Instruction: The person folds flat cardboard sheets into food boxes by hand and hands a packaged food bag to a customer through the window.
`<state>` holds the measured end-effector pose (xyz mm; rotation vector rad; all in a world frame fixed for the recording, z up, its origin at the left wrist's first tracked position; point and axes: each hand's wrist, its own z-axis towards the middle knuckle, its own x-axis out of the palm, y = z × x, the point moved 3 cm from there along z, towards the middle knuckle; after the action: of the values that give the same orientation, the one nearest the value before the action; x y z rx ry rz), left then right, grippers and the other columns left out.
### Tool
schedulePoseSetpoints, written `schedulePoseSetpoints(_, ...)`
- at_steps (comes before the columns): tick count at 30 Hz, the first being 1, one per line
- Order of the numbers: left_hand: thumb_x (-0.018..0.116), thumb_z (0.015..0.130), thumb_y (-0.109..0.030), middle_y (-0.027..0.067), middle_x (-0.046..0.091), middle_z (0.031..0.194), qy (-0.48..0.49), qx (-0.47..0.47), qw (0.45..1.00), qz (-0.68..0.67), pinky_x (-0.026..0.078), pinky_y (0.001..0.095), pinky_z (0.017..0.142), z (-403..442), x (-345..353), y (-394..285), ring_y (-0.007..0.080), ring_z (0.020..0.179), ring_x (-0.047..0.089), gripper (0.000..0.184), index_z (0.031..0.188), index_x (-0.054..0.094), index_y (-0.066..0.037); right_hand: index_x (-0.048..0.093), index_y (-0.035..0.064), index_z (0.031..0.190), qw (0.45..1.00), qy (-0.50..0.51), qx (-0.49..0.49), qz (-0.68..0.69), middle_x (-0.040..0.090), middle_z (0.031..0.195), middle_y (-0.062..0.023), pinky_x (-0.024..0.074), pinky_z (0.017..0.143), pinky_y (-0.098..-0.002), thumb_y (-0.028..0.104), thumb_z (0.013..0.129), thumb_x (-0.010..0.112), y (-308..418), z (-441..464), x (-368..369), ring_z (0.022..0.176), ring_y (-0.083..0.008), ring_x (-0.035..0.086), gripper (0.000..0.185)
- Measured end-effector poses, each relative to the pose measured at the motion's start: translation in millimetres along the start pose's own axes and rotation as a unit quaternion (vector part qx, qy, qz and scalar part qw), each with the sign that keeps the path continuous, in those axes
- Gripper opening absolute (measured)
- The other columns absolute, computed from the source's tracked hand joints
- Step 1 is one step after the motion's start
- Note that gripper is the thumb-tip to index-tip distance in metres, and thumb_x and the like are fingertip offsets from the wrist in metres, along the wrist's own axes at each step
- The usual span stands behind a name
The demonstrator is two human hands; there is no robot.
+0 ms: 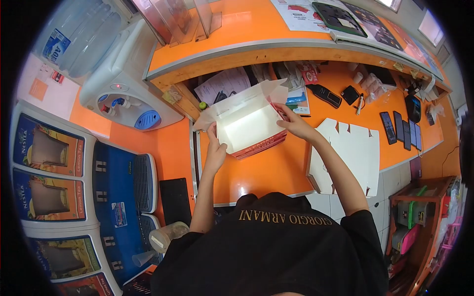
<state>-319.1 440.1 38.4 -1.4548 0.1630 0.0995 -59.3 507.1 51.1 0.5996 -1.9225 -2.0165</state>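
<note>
An open cardboard food box (249,123), white inside with red print on its outer side, is held up over the orange counter (266,180). Its lid flaps stand raised on the far side. My left hand (215,150) grips the box's left edge, thumb on the near corner. On the right side, my right hand (295,123) clasps the wall, with the thumb over the rim and the other fingers partly hidden behind it. Flat white unfolded cardboard boxes (345,153) lie to the right, under my right forearm.
Several phones (406,129) lie at the right, near a black card machine (324,95) and a marker (360,104). A raised orange shelf (237,37) runs along the back. To the left stand a water dispenser (131,84) and a drinks machine (118,197). Plastic cups (373,84) lie below the shelf.
</note>
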Motion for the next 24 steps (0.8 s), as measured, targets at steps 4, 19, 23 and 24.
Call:
schedulePoseSetpoints(4, 0.036, 0.067, 0.008, 0.0240, 0.026, 0.135, 0.005, 0.010, 0.999, 0.052, 0.018, 0.0345, 0.108, 1, -6, -6, 0.0314, 0.132, 0.025, 0.070, 0.133, 0.013, 0.001, 0.030, 0.0061, 0.135, 0.999, 0.023, 0.039, -0.026, 0.039, 0.133, -0.0093, 0.0333, 0.099, -0.0289, 0.007, 0.081, 0.056, 6, -4, 3, 0.119, -0.0196, 0.043, 0.060)
schedulePoseSetpoints(19, 0.043, 0.071, 0.004, 0.0278, 0.037, 0.126, 0.019, 0.039, 0.987, 0.154, 0.028, 0.0381, 0.103, 14, -2, -8, 0.0379, 0.122, 0.037, 0.062, 0.128, 0.020, 0.008, 0.042, -0.0023, 0.123, 0.967, -0.005, 0.095, -0.238, 0.053, 0.116, -0.0244, 0.0396, 0.092, -0.0354, 0.007, 0.072, 0.047, 6, 16, 3, 0.109, -0.0344, 0.051, 0.052)
schedulePoseSetpoints(23, 0.042, 0.070, 0.006, 0.0321, 0.034, 0.126, 0.005, -0.008, 0.965, 0.263, 0.027, 0.0390, 0.104, 12, 1, -17, 0.0416, 0.123, 0.034, 0.061, 0.127, 0.021, 0.011, 0.041, -0.0017, 0.126, 0.994, -0.010, 0.080, -0.067, 0.054, 0.114, -0.0168, 0.0387, 0.090, -0.0304, 0.005, 0.071, 0.046, 15, 7, 0, 0.105, -0.0268, 0.052, 0.056)
schedulePoseSetpoints(24, 0.042, 0.070, 0.006, 0.0335, 0.033, 0.126, 0.004, -0.026, 0.956, 0.293, 0.026, 0.0396, 0.104, 11, 1, -20, 0.0425, 0.123, 0.032, 0.060, 0.127, 0.022, 0.012, 0.041, -0.0017, 0.126, 0.995, -0.010, 0.078, -0.069, 0.054, 0.114, -0.0168, 0.0387, 0.090, -0.0304, 0.005, 0.071, 0.046, 15, 5, -2, 0.105, -0.0268, 0.052, 0.056)
